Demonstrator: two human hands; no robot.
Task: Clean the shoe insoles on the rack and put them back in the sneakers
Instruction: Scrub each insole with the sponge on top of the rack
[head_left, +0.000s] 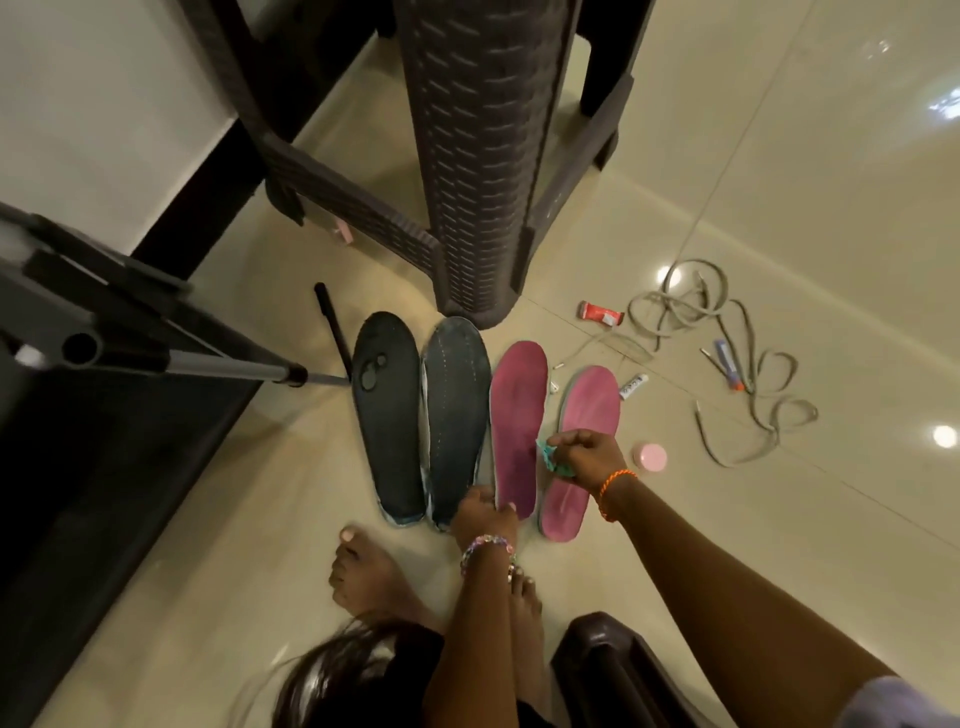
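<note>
Lying side by side on the glossy cream tiled floor (779, 519) are four insoles: a black foam insole with round pads (387, 410), a dark grey stitched insole (457, 415) just beside it, a magenta fabric insole (517, 415), and a lighter pink insole (584, 441) at the right end of the row. The right hand (589, 460), with an orange thread band at the wrist, has its fingers curled round a small crumpled teal cloth (550, 457), which touches the right edge of the magenta fabric insole. The left hand (483, 512), wearing a beaded bracelet, pinches the heel end of that same insole, its fingers bent over the edge where the magenta and dark grey insoles meet. Two bare feet rest on the floor near the heel ends of the row. Beyond the toe ends stands a dark brown woven-pattern plastic stool (483, 156), its leg just beside the tip of the grey insole. A black marker pen (332, 327) lies near the black insole's toe. To the right are tangled grey shoelaces (727, 338), a red and white tube (600, 313), a small white tube (634, 387), a blue and orange pen-like tool (727, 364), and a round pink lid (649, 457) near the right hand.
</note>
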